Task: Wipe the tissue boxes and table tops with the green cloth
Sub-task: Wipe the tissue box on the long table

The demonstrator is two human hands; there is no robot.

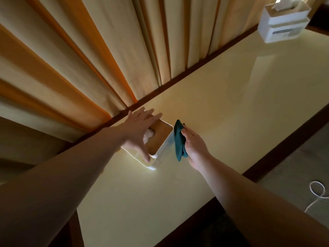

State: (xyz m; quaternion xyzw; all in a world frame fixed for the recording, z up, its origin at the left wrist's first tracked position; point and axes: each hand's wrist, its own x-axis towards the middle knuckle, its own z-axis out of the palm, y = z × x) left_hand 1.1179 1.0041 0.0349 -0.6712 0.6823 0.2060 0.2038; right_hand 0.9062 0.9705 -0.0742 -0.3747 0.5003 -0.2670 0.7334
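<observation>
Two long arms came in from the bottom of the frame. Both were bare, with no sleeves. The left hand (140,129) and the right hand (195,146) wore no gloves, rings or watch.

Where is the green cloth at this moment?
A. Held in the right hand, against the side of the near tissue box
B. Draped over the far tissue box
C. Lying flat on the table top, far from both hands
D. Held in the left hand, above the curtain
A: the right hand grips the green cloth against the side of the near tissue box, while the left hand rests spread on its top.
</observation>
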